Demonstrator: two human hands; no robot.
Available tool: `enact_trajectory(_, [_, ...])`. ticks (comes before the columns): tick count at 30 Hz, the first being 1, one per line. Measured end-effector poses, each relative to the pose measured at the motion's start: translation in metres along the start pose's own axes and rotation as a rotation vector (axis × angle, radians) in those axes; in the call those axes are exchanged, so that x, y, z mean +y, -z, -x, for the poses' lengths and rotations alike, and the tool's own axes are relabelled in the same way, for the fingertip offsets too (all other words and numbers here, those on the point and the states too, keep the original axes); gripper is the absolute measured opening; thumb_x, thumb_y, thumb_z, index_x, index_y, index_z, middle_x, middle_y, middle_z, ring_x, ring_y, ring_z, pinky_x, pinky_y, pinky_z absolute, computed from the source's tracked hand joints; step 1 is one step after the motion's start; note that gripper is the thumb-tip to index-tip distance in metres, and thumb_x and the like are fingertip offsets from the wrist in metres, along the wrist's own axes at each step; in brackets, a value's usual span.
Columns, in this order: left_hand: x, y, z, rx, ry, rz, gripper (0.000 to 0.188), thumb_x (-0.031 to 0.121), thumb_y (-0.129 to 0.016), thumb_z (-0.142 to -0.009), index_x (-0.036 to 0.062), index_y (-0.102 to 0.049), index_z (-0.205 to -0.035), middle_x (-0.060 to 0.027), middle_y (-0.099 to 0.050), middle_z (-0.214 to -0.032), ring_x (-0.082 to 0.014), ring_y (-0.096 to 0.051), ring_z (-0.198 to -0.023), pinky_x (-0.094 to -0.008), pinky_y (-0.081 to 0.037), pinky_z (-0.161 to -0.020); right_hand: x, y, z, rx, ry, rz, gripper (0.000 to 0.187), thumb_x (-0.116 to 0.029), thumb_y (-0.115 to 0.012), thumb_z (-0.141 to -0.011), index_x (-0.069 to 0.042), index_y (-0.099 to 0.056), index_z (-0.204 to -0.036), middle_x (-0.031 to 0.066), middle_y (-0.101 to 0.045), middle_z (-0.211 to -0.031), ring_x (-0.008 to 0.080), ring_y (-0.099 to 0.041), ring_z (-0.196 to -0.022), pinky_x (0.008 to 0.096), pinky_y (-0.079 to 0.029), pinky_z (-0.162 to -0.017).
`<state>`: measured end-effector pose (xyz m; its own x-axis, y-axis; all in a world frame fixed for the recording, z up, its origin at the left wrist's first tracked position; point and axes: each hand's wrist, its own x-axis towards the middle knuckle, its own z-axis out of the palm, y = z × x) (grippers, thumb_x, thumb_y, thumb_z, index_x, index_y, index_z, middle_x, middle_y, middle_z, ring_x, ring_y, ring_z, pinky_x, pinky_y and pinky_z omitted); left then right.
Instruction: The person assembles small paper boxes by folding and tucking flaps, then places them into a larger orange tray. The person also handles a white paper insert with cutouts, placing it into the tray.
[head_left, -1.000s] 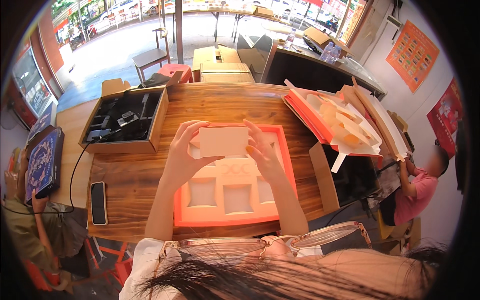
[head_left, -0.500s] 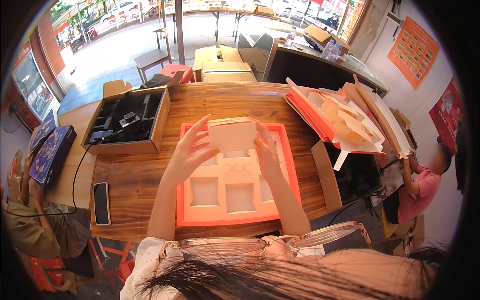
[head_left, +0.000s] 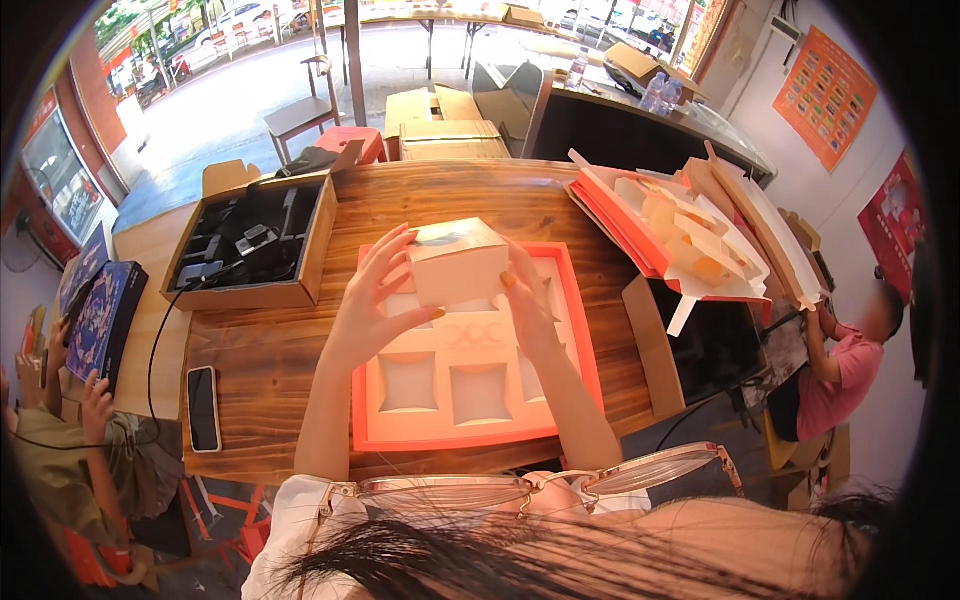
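Between my two hands a small white cardboard box is held up, tilted so that its top face shows. The fingers of my left hand lie along the box's left side, with the thumb at its lower front edge. On the other side my right hand grips the right face, the thumb at the front corner and the other fingers mostly hidden behind. Under both hands lies a shallow orange-red tray box with a pale insert that has several square openings. The box hides part of the insert's far row.
A carton with black foam stands at the left, a phone near the front left edge. Packaging is piled at the right above a black-lined carton. A cable hangs left. People sit on both sides.
The small white box has tipped, so more of its top face shows, and my hands have shifted slightly with it. At the left, another person's hand has risen beside the dark blue box.
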<state>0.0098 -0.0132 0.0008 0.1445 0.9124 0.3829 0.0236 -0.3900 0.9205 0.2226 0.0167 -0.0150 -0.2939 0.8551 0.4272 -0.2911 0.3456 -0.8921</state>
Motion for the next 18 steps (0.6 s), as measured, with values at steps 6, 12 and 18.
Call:
enact_trajectory(6, [0.007, -0.003, -0.001, 0.022, -0.064, -0.162, 0.083, 0.007, -0.085, -0.063, 0.0101, -0.045, -0.136, -0.0114, -0.028, -0.149, -0.0272, -0.037, -0.133, -0.0439, -0.038, -0.108, 0.01, 0.007, -0.002, 0.027, -0.053, 0.003, 0.051, -0.033, -0.047, -0.096, -0.004, -0.039, -0.137, 0.0086, -0.046, -0.134, 0.0196, -0.04, -0.126, 0.0358, -0.03, -0.104])
enact_trajectory(12, [0.005, -0.006, -0.002, 0.044, -0.128, -0.239, 0.081, 0.008, -0.085, -0.062, 0.0103, -0.048, -0.133, -0.0132, -0.029, -0.148, -0.0289, -0.035, -0.134, -0.0433, -0.038, -0.108, 0.007, 0.005, -0.001, 0.052, -0.223, -0.038, 0.057, -0.04, -0.049, -0.094, -0.005, -0.038, -0.137, 0.0082, -0.047, -0.132, 0.0184, -0.042, -0.125, 0.0372, -0.032, -0.103])
enact_trajectory(18, [-0.001, -0.005, -0.003, 0.077, -0.226, -0.383, 0.08, 0.01, -0.086, -0.059, 0.0104, -0.05, -0.131, -0.0144, -0.032, -0.146, -0.0316, -0.035, -0.135, -0.0433, -0.039, -0.105, 0.012, 0.006, 0.0, 0.007, -0.288, -0.094, 0.062, -0.047, -0.049, -0.092, -0.007, -0.036, -0.138, 0.0088, -0.045, -0.134, 0.0171, -0.044, -0.124, 0.038, -0.039, -0.099])
